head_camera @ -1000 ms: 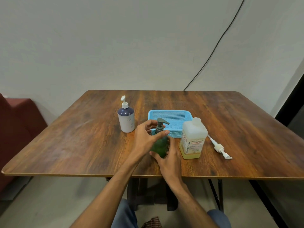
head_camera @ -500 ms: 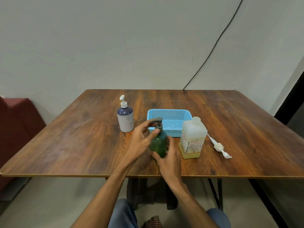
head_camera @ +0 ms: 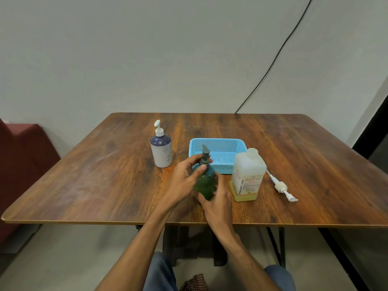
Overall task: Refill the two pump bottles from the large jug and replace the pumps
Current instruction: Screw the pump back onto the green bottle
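Pump [head_camera: 205,153] turned since 1 s ago: nozzle was pointing right, now points away. Table [head_camera: 105,175]: blue basket [head_camera: 218,143] mid, jug [head_camera: 247,175] right of it, white bottle [head_camera: 161,152] left with its pump on. Green bottle [head_camera: 204,183] upright, front centre, beside jug. Left hand [head_camera: 184,181] pinches pump collar; right hand [head_camera: 220,204] grips green bottle low. Loose pump [head_camera: 281,186] lies right of jug.

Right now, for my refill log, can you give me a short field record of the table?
green bottle: upright, pump on, held in both hands
left hand: fingers round its pump collar
right hand: grips its body
white bottle: upright, pump on, left of basket
jug: upright, little yellowish liquid at bottom
loose pump: lying right of jug
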